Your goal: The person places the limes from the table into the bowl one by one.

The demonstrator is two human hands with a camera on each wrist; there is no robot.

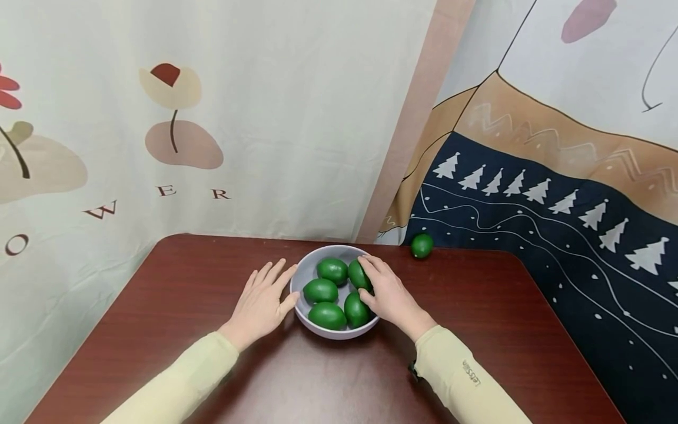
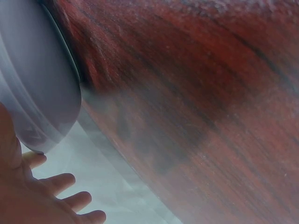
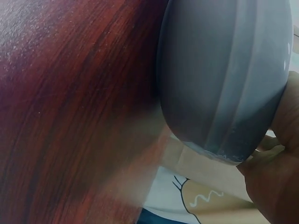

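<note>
A grey-lilac bowl (image 1: 339,334) stands on the table with several green limes in it, among them a lime (image 1: 327,316) at the front left. My right hand (image 1: 392,297) reaches over the right rim, thumb and fingertips around the lime (image 1: 358,274) at the back right. Below that thumb sits another lime (image 1: 356,311). At the left rim, my left hand (image 1: 262,306) has its fingers straight and spread, thumb tip right at the bowl's edge. Both wrist views show the bowl's outer wall (image 2: 42,70); in the right one it hides most of the right hand's fingers (image 3: 266,142).
One more lime (image 1: 422,245) lies at the table's far edge, right of the bowl. The dark red wooden table (image 1: 328,383) has rounded far corners. Behind it hang a pale curtain (image 1: 296,118) with flower prints and a dark blue cloth (image 1: 508,218) with white trees.
</note>
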